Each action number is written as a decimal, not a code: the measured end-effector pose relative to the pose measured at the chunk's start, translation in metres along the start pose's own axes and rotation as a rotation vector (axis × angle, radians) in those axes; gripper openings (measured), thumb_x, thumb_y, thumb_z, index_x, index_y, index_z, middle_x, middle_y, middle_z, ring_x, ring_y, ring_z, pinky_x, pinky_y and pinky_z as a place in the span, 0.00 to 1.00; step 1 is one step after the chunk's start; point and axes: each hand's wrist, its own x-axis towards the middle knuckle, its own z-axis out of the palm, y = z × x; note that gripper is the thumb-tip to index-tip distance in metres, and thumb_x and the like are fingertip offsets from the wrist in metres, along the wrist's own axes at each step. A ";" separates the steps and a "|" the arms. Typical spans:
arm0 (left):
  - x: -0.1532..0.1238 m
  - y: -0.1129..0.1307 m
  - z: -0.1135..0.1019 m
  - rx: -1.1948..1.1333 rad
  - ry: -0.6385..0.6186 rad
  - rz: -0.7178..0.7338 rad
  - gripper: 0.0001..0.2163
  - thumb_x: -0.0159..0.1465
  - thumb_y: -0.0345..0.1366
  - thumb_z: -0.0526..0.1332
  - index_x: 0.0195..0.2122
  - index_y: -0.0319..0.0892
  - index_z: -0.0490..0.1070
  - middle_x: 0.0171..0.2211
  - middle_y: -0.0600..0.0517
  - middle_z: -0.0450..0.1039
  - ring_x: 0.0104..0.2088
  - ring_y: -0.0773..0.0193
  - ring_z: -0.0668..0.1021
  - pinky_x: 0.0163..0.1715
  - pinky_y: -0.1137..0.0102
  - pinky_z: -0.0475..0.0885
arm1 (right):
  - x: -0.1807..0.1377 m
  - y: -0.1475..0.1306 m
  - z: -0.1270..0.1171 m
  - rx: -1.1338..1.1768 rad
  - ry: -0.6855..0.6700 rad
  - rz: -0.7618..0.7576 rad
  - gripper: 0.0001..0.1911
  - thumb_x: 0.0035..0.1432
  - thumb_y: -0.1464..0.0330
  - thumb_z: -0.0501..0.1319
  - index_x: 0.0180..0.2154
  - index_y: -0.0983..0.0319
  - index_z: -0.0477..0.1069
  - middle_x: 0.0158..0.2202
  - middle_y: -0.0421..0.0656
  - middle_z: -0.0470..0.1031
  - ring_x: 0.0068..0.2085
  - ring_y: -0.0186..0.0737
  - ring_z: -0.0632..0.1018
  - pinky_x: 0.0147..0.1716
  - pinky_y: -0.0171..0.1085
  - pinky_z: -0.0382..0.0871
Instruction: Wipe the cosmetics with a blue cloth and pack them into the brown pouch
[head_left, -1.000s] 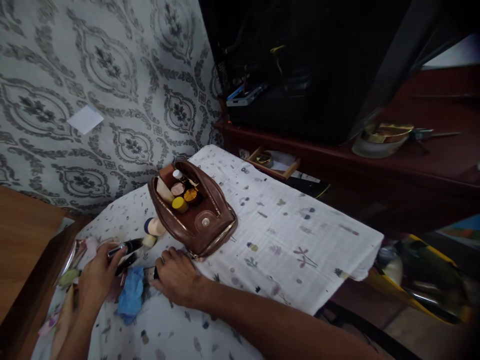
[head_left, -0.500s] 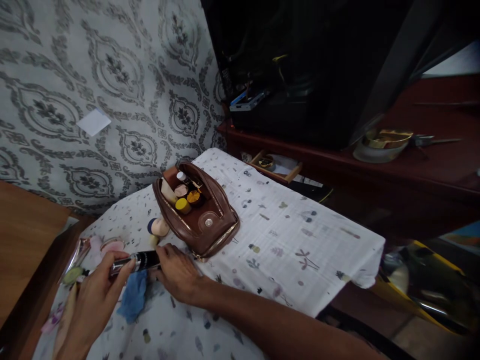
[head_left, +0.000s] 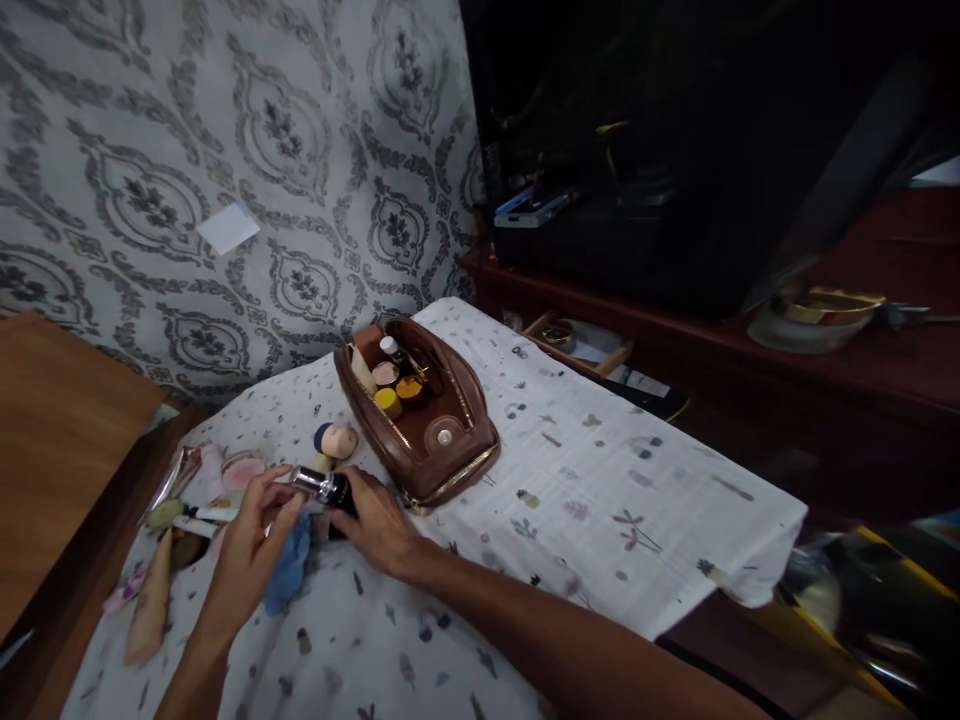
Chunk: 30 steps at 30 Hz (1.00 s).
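A black and silver cosmetic tube point(head_left: 321, 484) spans the gap between my hands. My right hand point(head_left: 379, 525) is closed around its black end. The fingertips of my left hand point(head_left: 259, 525) pinch at its silver end. Just beyond the right hand stands a brown cosmetic bag point(head_left: 409, 450), unzipped, with several small jars and bottles inside, among them a yellow-capped one point(head_left: 388, 402). A beige bottle with a dark blue end point(head_left: 335, 440) lies against the bag's left side. Beneath my hands is a crumpled blue cloth point(head_left: 289, 570).
Several cosmetics lie left of my left hand, including a beige tube point(head_left: 150, 605), a green round item point(head_left: 165, 514) and a pink compact point(head_left: 243, 472). The patterned white cloth point(head_left: 577, 545) covers the table. A dark red cabinet with an open small drawer point(head_left: 577, 345) borders it.
My view has turned left, so the scene sits farther right. The left fingers have slid toward the tip of the tube's silver end, showing more of it. The right hand still grips the black end.
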 end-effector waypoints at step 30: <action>-0.034 -0.029 0.056 -0.045 0.070 0.047 0.22 0.66 0.47 0.52 0.58 0.43 0.68 0.55 0.42 0.75 0.57 0.50 0.76 0.58 0.54 0.70 | -0.006 -0.013 -0.005 -0.101 0.249 -0.357 0.09 0.61 0.66 0.63 0.43 0.62 0.73 0.41 0.45 0.69 0.43 0.40 0.72 0.45 0.38 0.70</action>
